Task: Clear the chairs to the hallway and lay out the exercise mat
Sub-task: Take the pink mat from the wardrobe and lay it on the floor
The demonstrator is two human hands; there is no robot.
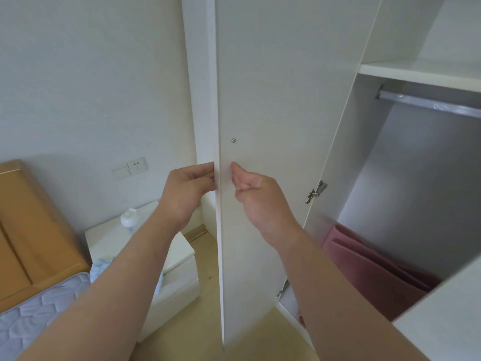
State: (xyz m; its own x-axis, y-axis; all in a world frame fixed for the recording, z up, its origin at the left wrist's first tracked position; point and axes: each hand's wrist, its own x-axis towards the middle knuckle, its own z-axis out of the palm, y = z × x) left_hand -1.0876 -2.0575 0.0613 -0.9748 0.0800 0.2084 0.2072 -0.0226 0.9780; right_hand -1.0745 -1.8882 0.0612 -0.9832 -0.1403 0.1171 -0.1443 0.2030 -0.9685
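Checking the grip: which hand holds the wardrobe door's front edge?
The left hand; its fingers curl round the wardrobe door edge, while the right hand only touches its inner face.

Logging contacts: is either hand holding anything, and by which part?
The left hand holds the wardrobe door by its free edge; the right hand only touches its inner face.

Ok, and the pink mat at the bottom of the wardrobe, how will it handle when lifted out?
The pink mat sits in loose, sagging folds inside the wardrobe, so it is probably floppy and may unfold when lifted. The layers look thin, so it is likely light for its size, though awkwardly bulky to carry.
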